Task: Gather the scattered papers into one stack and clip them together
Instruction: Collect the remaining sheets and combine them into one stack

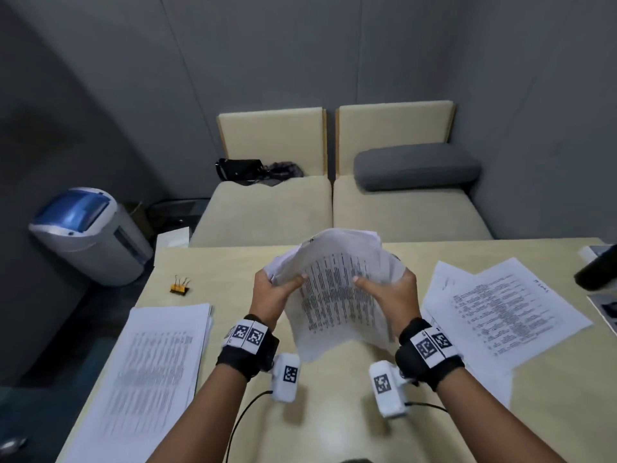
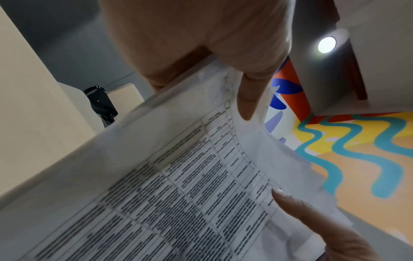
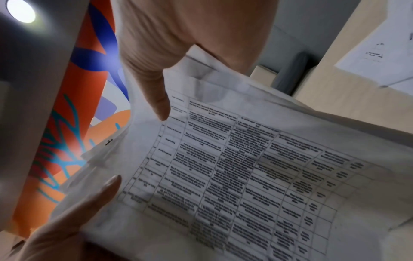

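Note:
Both hands hold a bundle of printed papers up off the table, its sheets bent and uneven at the top. My left hand grips its left edge, thumb on the front. My right hand grips the right edge the same way. In the left wrist view the papers lie between thumb and fingers; the right wrist view shows those papers pinched likewise. A thick pile of papers lies at the table's left. Loose sheets lie overlapped at the right. Orange binder clips sit at the far left.
The beige table ends near a cushioned bench behind it. On the bench are a black bag and a grey cushion. A bin with a blue lid stands left. A dark object juts in at right.

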Demonstrator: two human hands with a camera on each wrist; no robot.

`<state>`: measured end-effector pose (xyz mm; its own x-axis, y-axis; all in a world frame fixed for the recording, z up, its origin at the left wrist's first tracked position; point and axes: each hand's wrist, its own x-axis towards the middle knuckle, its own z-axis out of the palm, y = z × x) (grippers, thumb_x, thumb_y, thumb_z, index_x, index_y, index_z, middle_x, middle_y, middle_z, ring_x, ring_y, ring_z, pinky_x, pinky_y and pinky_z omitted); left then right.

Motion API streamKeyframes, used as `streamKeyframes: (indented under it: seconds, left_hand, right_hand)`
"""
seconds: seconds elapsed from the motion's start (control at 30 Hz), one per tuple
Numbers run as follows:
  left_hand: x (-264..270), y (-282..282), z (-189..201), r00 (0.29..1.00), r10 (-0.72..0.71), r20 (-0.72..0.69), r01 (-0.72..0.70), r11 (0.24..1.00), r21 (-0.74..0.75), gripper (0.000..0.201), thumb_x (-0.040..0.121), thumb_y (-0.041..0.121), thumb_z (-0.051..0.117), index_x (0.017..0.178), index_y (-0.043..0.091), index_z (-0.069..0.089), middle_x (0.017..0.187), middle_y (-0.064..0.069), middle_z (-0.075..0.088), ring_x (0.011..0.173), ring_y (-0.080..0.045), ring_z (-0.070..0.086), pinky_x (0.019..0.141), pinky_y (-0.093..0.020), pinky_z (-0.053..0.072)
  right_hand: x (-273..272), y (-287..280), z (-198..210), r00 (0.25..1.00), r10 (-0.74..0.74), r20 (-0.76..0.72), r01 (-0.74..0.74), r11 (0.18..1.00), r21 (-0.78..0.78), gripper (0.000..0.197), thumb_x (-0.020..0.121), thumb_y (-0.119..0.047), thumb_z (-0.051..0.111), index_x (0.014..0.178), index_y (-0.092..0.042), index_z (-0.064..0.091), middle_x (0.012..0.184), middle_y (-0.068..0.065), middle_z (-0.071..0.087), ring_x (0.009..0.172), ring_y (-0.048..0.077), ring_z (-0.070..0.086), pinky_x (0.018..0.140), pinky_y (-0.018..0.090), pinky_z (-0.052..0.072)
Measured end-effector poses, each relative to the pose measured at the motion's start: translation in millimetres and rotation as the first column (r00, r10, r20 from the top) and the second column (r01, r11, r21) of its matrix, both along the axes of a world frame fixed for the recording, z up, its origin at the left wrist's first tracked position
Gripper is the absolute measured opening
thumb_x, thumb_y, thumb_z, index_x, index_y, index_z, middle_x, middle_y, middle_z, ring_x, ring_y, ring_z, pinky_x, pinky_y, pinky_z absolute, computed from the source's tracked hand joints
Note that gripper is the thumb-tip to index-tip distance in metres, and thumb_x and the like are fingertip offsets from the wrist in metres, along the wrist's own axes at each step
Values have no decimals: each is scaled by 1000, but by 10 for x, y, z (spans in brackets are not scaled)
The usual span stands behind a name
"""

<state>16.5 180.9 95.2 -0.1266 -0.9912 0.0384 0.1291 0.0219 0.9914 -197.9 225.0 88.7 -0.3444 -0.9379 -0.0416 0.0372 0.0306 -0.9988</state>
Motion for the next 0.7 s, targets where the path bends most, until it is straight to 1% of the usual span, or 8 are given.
streamKeyframes:
  seconds: [0.1,0.2,0.3,0.37,0.43,0.5,0.6,0.7]
  left_hand:
    - [94,-79,-14,1000,-19,-23,19,1000,-4,43,73,7,76,116,9,69,111,-11,72,103,-26,67,91,-41,52]
    - [143,-101,-49,997,-40,-64,41,999,11,41,69,16,78,108,5,72,100,-14,70,92,-28,65,84,-44,50]
    - [109,-75,-2,996,-72,-60,70,997,-30,40,64,21,80,97,0,73,86,-9,70,82,-24,65,74,-35,50]
    - [72,-83,49,995,-82,-59,78,995,-62,36,62,20,82,91,0,72,80,-5,70,77,-19,66,69,-28,52]
    - [64,-104,67,994,-89,-67,84,994,-69,28,65,9,82,91,4,72,81,-2,72,77,-16,68,68,-26,54]
    - [49,-114,4,994,-111,-6,111,992,-61,34,70,4,80,102,5,71,90,-2,73,85,-17,69,75,-28,56]
    - [0,-57,-95,995,-95,16,94,995,24,41,75,-2,77,111,13,68,95,10,76,94,-13,70,80,-25,57]
    - [-51,-46,1,1000,-31,-2,31,999,-17,29,74,13,80,102,13,70,88,8,76,85,-8,70,74,-21,55]
  right_hand:
    - [5,-26,-9,999,-22,24,23,998,-53,54,62,-15,89,110,-19,66,103,5,73,97,22,70,81,35,59]
    - [29,16,-38,994,44,101,-41,999,-27,66,55,-19,92,115,-18,64,108,12,71,100,28,69,79,36,59]
    - [82,78,-4,991,102,88,-102,995,-3,53,57,-17,91,105,-15,70,100,13,74,96,31,70,83,47,58]
    - [70,85,62,995,85,42,-83,995,-50,44,61,-13,89,101,-10,71,96,13,75,92,30,72,83,47,58]
    - [29,73,83,999,37,34,-34,997,-67,41,63,-10,88,100,-11,70,95,13,75,91,28,72,81,43,58]
    - [11,68,49,999,29,28,-28,999,-47,42,63,-6,88,99,-13,69,95,12,75,90,27,72,80,42,59]
    - [47,72,-92,997,72,-13,-72,997,37,43,61,-7,89,99,-10,69,94,11,76,89,24,73,83,50,58]
    - [32,42,-64,999,39,-9,-39,999,13,42,62,-9,89,99,-12,69,92,11,76,88,24,73,79,44,60]
